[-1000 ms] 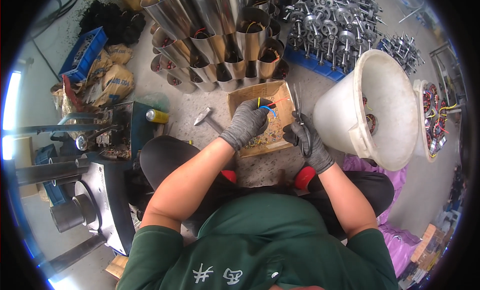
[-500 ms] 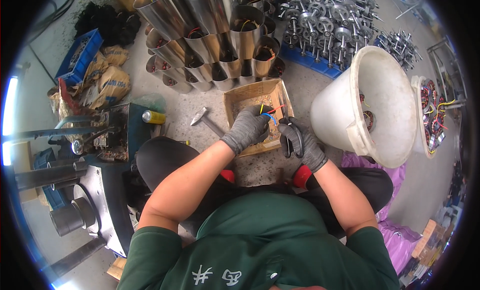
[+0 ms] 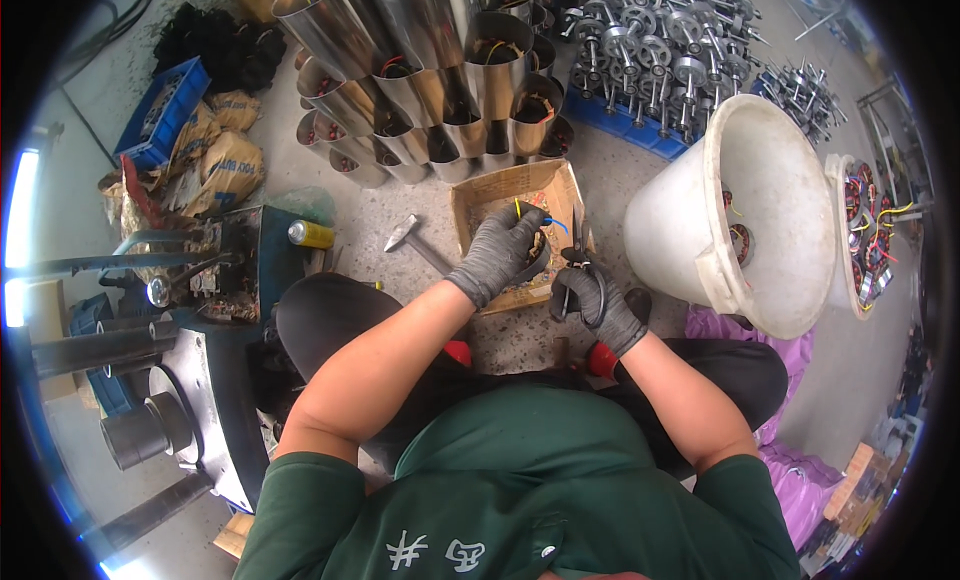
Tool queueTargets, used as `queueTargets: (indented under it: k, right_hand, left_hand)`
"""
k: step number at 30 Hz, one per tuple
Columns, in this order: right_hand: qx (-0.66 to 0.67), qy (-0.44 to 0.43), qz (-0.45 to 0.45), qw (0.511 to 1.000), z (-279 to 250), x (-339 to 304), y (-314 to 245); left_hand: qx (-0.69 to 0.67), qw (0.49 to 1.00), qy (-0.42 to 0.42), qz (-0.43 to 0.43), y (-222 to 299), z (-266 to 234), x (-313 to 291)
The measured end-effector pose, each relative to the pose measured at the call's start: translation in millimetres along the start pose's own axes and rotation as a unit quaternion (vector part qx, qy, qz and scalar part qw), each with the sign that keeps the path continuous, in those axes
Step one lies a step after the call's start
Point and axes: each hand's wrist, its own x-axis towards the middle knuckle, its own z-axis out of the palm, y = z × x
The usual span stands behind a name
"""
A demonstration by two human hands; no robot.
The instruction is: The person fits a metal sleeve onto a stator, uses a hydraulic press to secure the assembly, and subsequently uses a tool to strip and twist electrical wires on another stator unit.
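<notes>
Over the carton, my left hand point(image 3: 500, 250) in a grey glove is closed around a small wound motor stator point(image 3: 540, 248), mostly hidden by the fingers. A blue wire point(image 3: 557, 224) and a short yellow wire point(image 3: 518, 208) stick out beyond the fingertips. To its right my gloved right hand point(image 3: 610, 308) grips black-handled scissors point(image 3: 598, 283) by the loops. Their dark blades point away from me, close to the blue wire; whether they touch it I cannot tell. Beneath both hands sits an open cardboard carton point(image 3: 480, 193) with small scraps in the bottom.
A hammer point(image 3: 402, 233) lies left of the carton. Steel cylinders point(image 3: 420, 105) stand stacked behind it. A large white bucket point(image 3: 670, 220) lies tilted at the right, stators inside. Metal rotors on shafts point(image 3: 655, 55) fill a blue crate. A machine point(image 3: 215, 380) stands at the left.
The red wire that stuck out from my left hand no longer shows. My right hand has turned and shifted slightly toward me with the scissors, and their blades sit differently.
</notes>
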Motion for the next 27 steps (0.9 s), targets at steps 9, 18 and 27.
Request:
queueTargets:
  k: [9,18,27]
  right_hand:
    - [0.006,-0.135,0.052,0.989,16.8,-13.6,-3.8]
    - [0.101,-0.118,0.059,0.986,22.5,-5.3,-34.6]
    - [0.055,-0.123,0.120,0.984,28.5,-13.5,-23.8]
  left_hand:
    - [-0.010,0.998,0.067,0.014,-8.4,-0.7,2.8]
    - [-0.036,0.998,0.048,-0.031,-1.1,3.3,-2.8]
    - [-0.017,0.999,0.042,-0.016,-12.3,5.3,3.5]
